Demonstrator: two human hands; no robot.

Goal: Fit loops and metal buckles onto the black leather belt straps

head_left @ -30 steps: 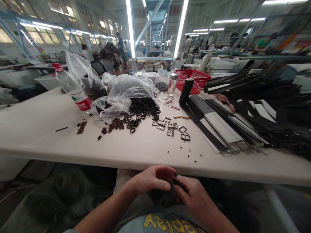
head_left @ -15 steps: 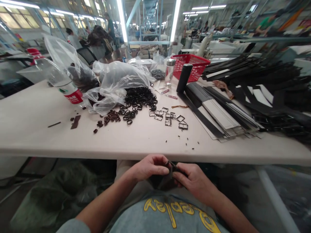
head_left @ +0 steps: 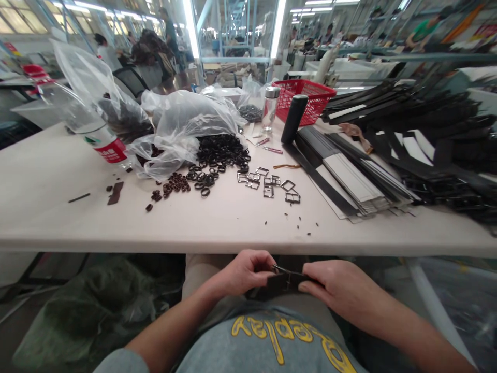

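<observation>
Just below the table's front edge, over my lap, both hands hold a dark strap (head_left: 286, 282) between them. My left hand (head_left: 250, 269) pinches its left end at a thin metal buckle (head_left: 276, 268), mostly hidden by the fingers. Thumb and fingers of my right hand (head_left: 336, 282) are closed on the strap's right end. On the table ahead lie several loose metal buckles (head_left: 268, 191). Left of them are a heap of black loops (head_left: 223, 155) and a smaller pile of brown loops (head_left: 176, 185).
Right on the table (head_left: 202, 228) lie stacked dark and white strips (head_left: 351, 181) and a black roll (head_left: 294, 119). Behind stand a red basket (head_left: 305, 101) and glass bottle (head_left: 269, 111). Plastic bags (head_left: 186, 116) and a large plastic bottle (head_left: 106, 147) are left.
My right hand has moved right, away from the left, and the strap is now stretched flatter between them. My left hand keeps its pinch. The camera view has shifted slightly.
</observation>
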